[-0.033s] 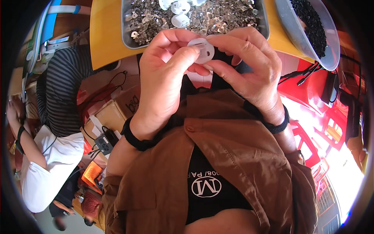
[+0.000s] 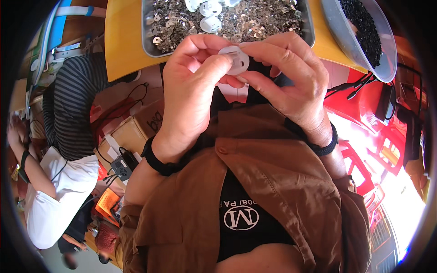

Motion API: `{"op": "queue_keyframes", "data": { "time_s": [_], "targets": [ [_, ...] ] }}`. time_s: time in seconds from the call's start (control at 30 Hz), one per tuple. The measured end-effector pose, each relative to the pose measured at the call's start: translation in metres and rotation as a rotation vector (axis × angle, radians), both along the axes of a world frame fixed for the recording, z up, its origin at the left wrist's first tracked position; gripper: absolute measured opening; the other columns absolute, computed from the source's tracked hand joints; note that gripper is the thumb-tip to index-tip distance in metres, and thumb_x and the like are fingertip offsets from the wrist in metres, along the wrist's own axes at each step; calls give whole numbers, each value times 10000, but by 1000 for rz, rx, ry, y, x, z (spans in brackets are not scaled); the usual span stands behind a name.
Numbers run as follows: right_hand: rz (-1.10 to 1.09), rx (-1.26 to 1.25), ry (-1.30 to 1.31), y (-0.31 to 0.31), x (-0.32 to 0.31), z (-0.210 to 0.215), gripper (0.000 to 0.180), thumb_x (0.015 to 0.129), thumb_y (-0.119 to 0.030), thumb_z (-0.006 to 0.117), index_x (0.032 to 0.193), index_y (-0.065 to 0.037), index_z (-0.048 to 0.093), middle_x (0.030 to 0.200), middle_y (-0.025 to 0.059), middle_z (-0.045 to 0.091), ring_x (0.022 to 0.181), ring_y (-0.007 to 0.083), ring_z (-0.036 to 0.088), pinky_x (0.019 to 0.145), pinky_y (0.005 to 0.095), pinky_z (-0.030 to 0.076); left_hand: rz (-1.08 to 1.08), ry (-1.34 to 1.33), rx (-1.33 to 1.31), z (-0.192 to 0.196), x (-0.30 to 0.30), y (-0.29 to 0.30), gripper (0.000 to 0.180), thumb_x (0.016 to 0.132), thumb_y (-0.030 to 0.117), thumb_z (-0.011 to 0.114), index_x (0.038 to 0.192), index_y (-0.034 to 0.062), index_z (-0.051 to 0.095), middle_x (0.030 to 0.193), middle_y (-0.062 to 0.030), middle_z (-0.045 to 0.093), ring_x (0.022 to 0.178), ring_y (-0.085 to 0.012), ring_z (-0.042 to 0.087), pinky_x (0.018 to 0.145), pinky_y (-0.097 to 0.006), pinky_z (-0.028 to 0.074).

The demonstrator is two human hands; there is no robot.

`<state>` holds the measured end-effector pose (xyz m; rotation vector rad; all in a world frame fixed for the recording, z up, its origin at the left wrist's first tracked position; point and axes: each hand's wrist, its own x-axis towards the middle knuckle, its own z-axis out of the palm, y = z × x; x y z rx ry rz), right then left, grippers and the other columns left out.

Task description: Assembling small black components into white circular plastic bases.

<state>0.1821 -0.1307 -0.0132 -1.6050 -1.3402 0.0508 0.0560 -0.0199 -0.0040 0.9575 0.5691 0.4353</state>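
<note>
A round white plastic disc with small slots is held up in front of the tray's near edge. My left hand pinches its left side, the thumb lying across its face. At the disc's right edge, my right hand closes on it with thumb and forefinger; whether a small part sits between those fingertips is hidden. Just beyond my hands is a grey tray full of small shiny metal clips. Several more white discs lie on top of the clips.
A yellow table carries the tray. At the right stands a clear basin with small black pieces. On the left are a co-worker in a white shirt, a cardboard box and cables. Red stools stand at the right.
The white disc has shifted and tilted very slightly between my fingers. At the left, the co-worker's hands have moved a little. Otherwise the scene is the same.
</note>
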Motion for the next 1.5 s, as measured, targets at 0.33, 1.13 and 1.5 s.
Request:
{"op": "queue_keyframes", "data": {
  "time_s": [0.33,1.13,1.5],
  "targets": [
    [26,3,96,5,-3,-1,365,626,-102,764,975,-117,655,805,43,591,655,192,602,553,274,508,63,57,24,6,7,-5,193,801,-13,601,971,-38,514,901,-131,603,753,-178,633,633,-309,570],
    [123,3,693,-7,-2,8,404,637,-36,793,960,-58,551,761,-6,593,623,53,571,531,193,459,-243,-127,-79,2,-6,4,329,896,113,558,1198,-8,510,1040,-99,612,848,-144,603,714,-270,509],
    [95,-68,388,-11,3,9,545,636,-131,831,1071,-22,521,766,-4,559,605,23,485,506,164,390,-217,-117,-5,6,-3,-1,318,902,110,549,1192,-13,507,1085,-105,596,940,-171,599,747,-290,525]
  ]
}}
